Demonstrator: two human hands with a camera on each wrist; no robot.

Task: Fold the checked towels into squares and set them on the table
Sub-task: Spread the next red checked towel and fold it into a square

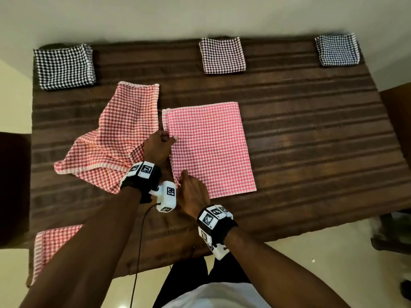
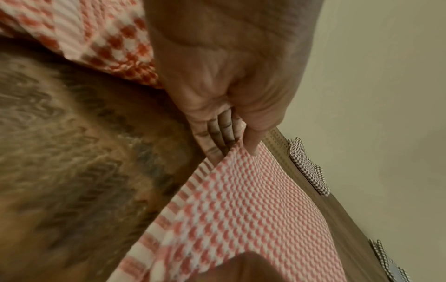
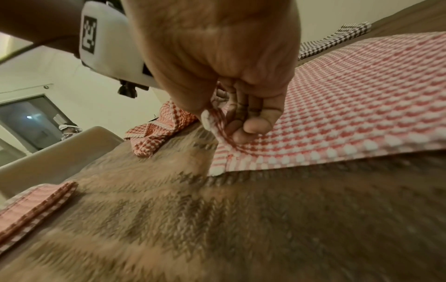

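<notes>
A pink checked towel (image 1: pixel 209 147) lies folded flat as a rectangle in the middle of the table (image 1: pixel 311 134). My left hand (image 1: pixel 163 141) pinches its left edge partway up, thumb on top and fingers (image 2: pixel 217 137) beneath the towel (image 2: pixel 241 209). My right hand (image 1: pixel 189 185) pinches the near-left corner of the same towel (image 3: pixel 337 114), lifted slightly off the cloth. A red checked towel (image 1: pixel 117 134) lies crumpled just left of it, also seen as the red towel (image 3: pixel 154 137) behind my right hand.
Three folded squares sit along the far edge: black checked (image 1: pixel 64 66), brown checked (image 1: pixel 222 55), blue checked (image 1: pixel 337 50). Another folded pink towel (image 1: pixel 51 247) lies at the near-left corner. Dark chairs stand at both sides. A brown striped cloth covers the table.
</notes>
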